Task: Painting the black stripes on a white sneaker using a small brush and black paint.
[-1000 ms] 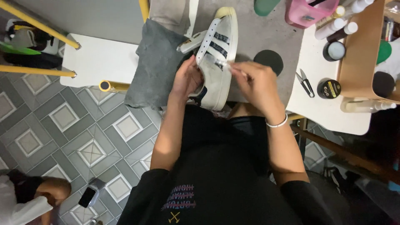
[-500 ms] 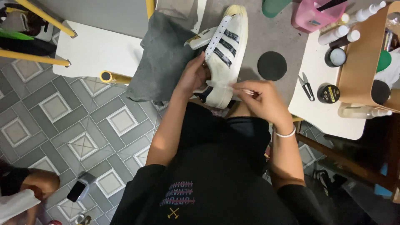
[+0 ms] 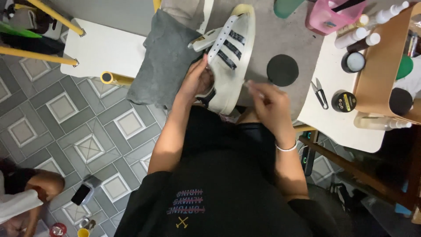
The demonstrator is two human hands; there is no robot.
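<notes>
White sneaker [image 3: 231,57] with black stripes on grey table [image 3: 280,39], left hand [image 3: 198,81] gripping its heel, right hand [image 3: 269,103] pinching a small white item [image 3: 251,85], hands apart.

Looks like a small shoe-cleaning or repair workshop: white worktable [image 3: 351,127] crowded with round polish tins [image 3: 343,101], spray bottles [image 3: 377,123], small snips [image 3: 320,93] and a pink caddy [image 3: 333,15] (supplies all within reach), grey work mat [image 3: 285,35], patterned tile floor [image 3: 66,127].
</notes>
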